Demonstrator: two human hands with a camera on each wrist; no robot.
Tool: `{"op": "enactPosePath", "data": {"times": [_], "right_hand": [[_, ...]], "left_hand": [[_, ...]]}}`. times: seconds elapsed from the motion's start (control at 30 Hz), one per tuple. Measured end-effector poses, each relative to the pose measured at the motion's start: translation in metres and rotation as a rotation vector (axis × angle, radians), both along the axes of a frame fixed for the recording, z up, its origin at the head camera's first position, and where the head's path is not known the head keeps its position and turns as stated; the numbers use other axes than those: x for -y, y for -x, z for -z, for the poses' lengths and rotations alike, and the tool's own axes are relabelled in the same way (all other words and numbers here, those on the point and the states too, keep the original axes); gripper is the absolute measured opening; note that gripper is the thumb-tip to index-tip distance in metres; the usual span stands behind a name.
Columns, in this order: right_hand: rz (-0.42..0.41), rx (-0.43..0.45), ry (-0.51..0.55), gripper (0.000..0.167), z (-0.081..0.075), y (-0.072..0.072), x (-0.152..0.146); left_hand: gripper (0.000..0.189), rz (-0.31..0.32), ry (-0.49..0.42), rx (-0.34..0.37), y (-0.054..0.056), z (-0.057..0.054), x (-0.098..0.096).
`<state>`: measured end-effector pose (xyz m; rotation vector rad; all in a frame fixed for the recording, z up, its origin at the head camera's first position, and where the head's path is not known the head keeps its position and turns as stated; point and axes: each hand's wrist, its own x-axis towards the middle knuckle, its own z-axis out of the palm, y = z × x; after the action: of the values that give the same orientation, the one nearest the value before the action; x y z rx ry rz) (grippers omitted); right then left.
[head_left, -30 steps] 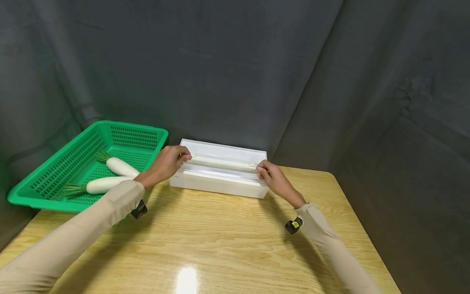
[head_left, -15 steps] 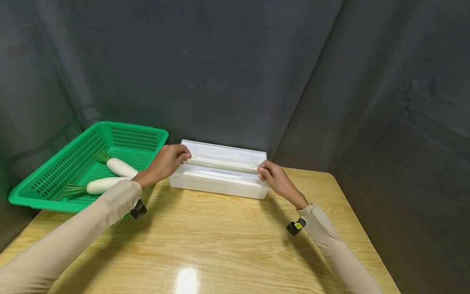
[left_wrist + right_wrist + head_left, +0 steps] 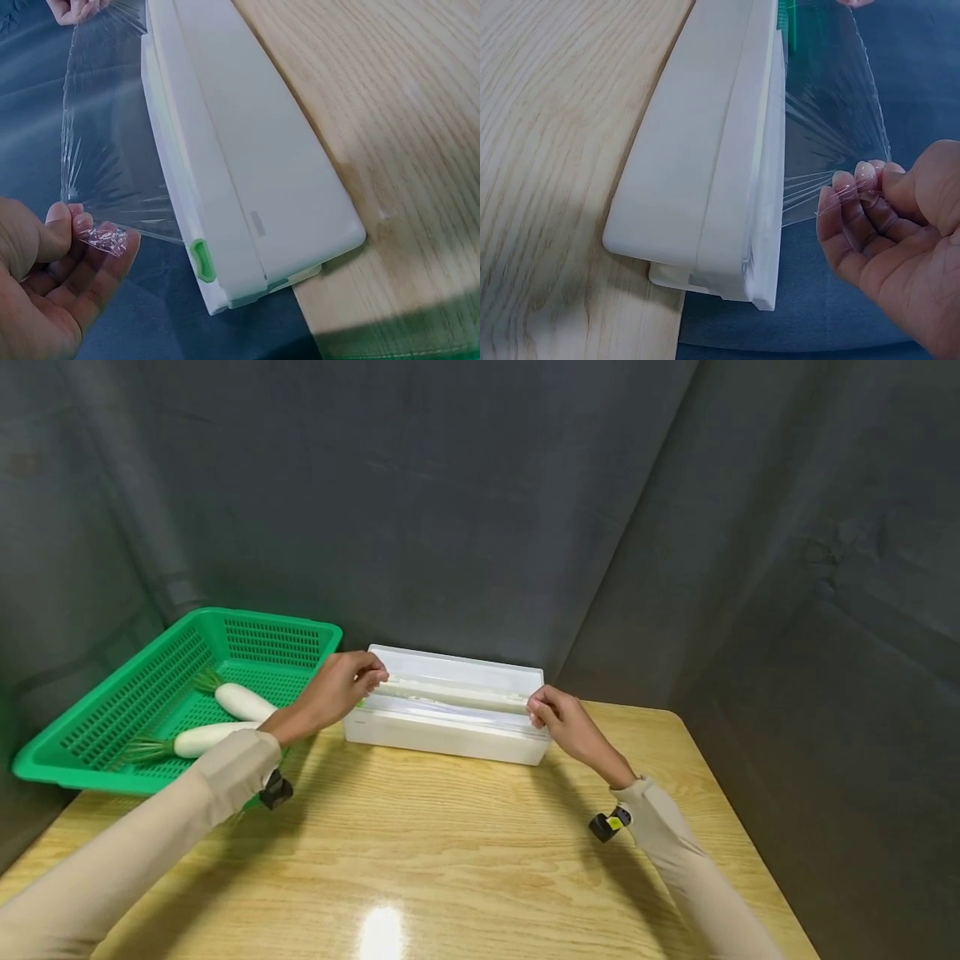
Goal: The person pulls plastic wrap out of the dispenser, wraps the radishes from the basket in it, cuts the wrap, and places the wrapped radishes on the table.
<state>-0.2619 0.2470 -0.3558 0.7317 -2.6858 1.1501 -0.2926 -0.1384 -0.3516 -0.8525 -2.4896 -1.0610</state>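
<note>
A white cling film dispenser (image 3: 442, 739) with its lid (image 3: 457, 667) raised stands at the back of the table. Clear cling film (image 3: 112, 127) stretches out of it, taut between both hands. My left hand (image 3: 339, 687) pinches one corner of the film between thumb and fingers, the loose edge crumpled over the fingertips in the left wrist view. The other corner is pinched by my right hand (image 3: 900, 217), with creases fanning from the grip. A green slider (image 3: 202, 260) shows at the dispenser's left end. Inside, a pale roll (image 3: 457, 695) is partly visible.
To the left, a green plastic basket (image 3: 56, 768) holds two white radishes (image 3: 247, 702) with short green stems. Dark grey curtains (image 3: 480, 510) hang behind and beside the wooden table (image 3: 450, 843).
Both hands keep their pinch on the film. The left hand has shifted very slightly left and up, the right wrist slightly right. The green slider now shows beside the left hand.
</note>
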Motion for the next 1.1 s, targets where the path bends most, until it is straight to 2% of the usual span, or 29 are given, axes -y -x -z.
{"op": "enactPosePath", "data": {"times": [0.13,0.4,0.6,1.1], "right_hand": [[-0.004,-0.021,-0.006,0.018,-0.002,-0.001,0.0],[0.002,0.002,-0.023,0.019,-0.008,-0.007,0.0],[-0.01,-0.006,-0.026,0.018,-0.012,-0.011,0.0],[-0.015,-0.027,-0.015,0.016,-0.013,-0.015,-0.001]], "left_hand": [[0.015,-0.01,0.016,-0.014,-0.003,-0.003,0.001],[0.014,-0.021,0.003,-0.025,-0.009,-0.005,0.001],[0.013,-0.001,-0.037,0.011,-0.011,-0.006,0.001],[0.011,0.054,-0.081,0.048,-0.019,-0.007,0.005]]}}
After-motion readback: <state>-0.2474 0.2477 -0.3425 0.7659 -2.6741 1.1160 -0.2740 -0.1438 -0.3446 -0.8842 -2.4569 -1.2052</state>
